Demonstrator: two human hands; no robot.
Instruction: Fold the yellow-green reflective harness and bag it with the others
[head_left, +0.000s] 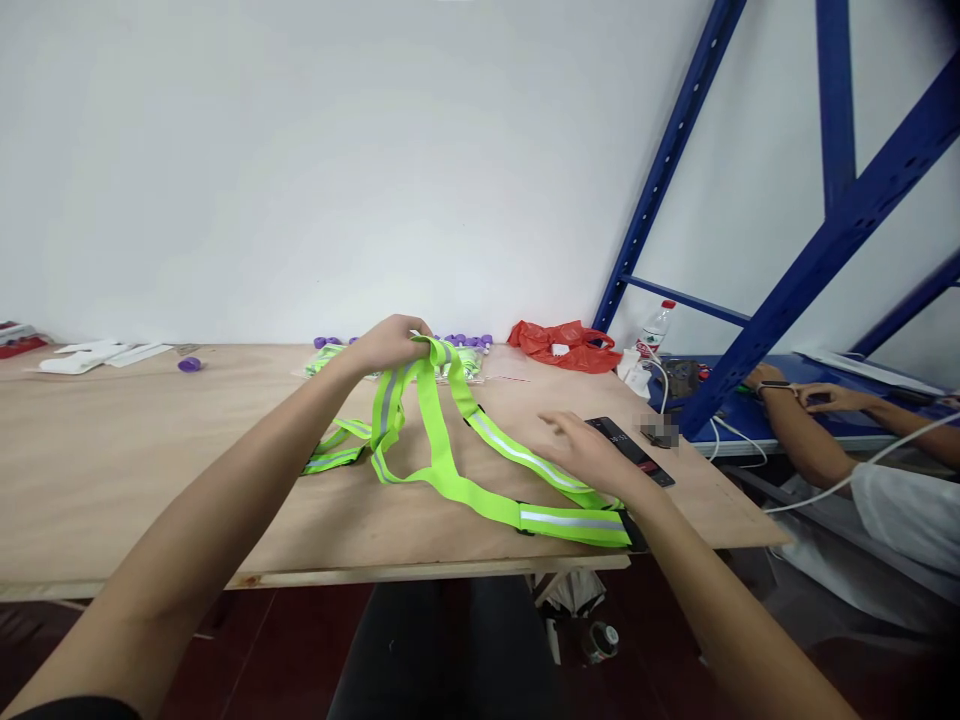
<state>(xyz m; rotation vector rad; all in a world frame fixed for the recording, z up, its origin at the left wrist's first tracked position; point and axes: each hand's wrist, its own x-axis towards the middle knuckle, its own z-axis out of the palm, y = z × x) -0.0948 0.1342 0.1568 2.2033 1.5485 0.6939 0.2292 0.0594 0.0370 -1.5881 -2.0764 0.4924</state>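
A neon-yellow reflective strap vest point(454, 483) with silver stripes is spread over the wooden table point(150, 480). My left hand point(391, 345) pinches the vest's upper loops and holds them raised off the tabletop. From there, one strap runs to the right and another hangs down to a junction of bands. My right hand point(583, 452) hovers by the right-hand straps, its fingers stretched out and apart, holding nothing. Whether it touches the band beneath cannot be made out. Just beyond it lies a black phone point(630, 450) with a lit screen.
Clear packets of yellow straps point(469, 362) and purple rolls point(461, 341) lie along the wall. A red plastic bag point(566, 345), a bottle point(656, 325) and blue rack posts point(780, 310) stand to the right. Another person's forearm point(806, 430) rests on a blue table.
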